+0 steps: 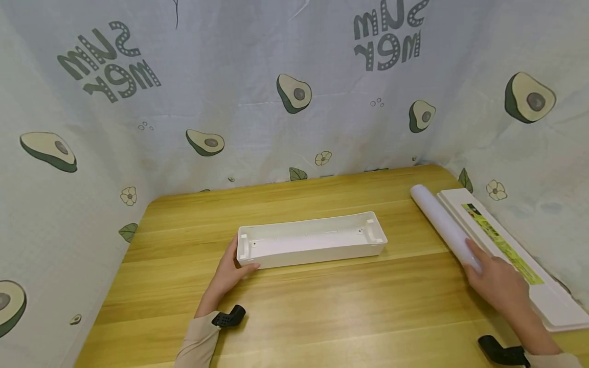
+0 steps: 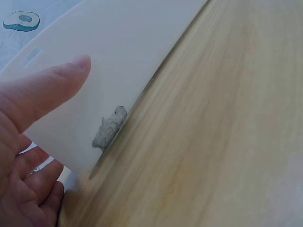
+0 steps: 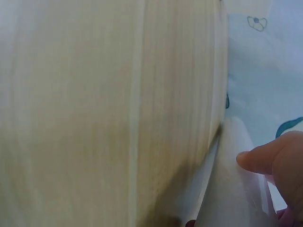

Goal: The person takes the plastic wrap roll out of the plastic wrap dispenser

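Note:
A long, white, open-topped plastic box (image 1: 308,255) lies across the middle of the table. My left hand (image 1: 228,271) grips its left end, thumb along the front wall and fingers round the end. In the left wrist view a grey crumpled patch (image 2: 111,128) shows low on the box's wall, below the thumb. At the right, my right hand (image 1: 499,283) holds the near end of a whitish roll of film (image 1: 442,222). Its thumb (image 3: 258,161) lies on top of the roll in the right wrist view, and the other fingers are mostly hidden beneath.
A long white lid-like panel (image 1: 547,301) with a yellow-green label (image 1: 503,245) lies along the table's right edge, beside the roll. The wooden table (image 1: 322,312) meets a hanging avocado-print cloth (image 1: 248,128) at the back and sides.

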`<action>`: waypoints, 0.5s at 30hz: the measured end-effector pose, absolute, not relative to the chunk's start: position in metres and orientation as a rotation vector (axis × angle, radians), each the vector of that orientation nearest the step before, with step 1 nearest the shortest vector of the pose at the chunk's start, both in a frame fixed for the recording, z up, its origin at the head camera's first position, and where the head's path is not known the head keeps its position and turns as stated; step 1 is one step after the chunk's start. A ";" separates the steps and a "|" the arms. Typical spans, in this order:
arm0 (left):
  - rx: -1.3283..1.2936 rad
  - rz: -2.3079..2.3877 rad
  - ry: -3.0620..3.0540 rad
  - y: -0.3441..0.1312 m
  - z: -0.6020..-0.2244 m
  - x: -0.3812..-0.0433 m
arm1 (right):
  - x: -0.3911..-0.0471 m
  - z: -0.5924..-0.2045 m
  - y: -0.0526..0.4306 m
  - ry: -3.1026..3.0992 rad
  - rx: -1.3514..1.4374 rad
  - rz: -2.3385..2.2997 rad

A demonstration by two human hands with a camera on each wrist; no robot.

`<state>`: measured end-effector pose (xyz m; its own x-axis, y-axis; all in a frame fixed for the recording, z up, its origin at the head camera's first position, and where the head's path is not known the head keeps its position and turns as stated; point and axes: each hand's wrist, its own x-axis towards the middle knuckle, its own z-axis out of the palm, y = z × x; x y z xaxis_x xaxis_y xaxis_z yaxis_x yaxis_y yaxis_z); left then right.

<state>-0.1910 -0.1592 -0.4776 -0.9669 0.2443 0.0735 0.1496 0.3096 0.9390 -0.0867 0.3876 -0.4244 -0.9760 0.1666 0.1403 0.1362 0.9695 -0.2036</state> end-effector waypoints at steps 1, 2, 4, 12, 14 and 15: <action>0.377 1.758 2.479 -0.159 -0.478 -0.191 | -0.087 -0.424 0.387 -2.967 -0.237 0.289; 0.381 1.761 2.479 -0.159 -0.478 -0.191 | -0.087 -0.423 0.386 -2.976 -0.243 0.288; 0.387 1.759 2.484 -0.159 -0.478 -0.192 | -0.087 -0.422 0.384 -3.000 -0.245 0.288; 0.382 1.742 2.493 -0.159 -0.477 -0.191 | -0.087 -0.420 0.386 -3.080 -0.225 0.295; 0.386 1.752 2.488 -0.159 -0.477 -0.191 | -0.087 -0.422 0.388 -3.077 -0.213 0.281; 0.388 1.755 2.487 -0.159 -0.477 -0.191 | -0.087 -0.423 0.388 -3.069 -0.203 0.273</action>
<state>-0.1909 -0.1588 -0.4768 -0.9654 0.2467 0.0848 0.1626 0.3148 0.9351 -0.0869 0.3883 -0.4233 -0.9899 0.1354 0.0421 0.1258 0.9757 -0.1791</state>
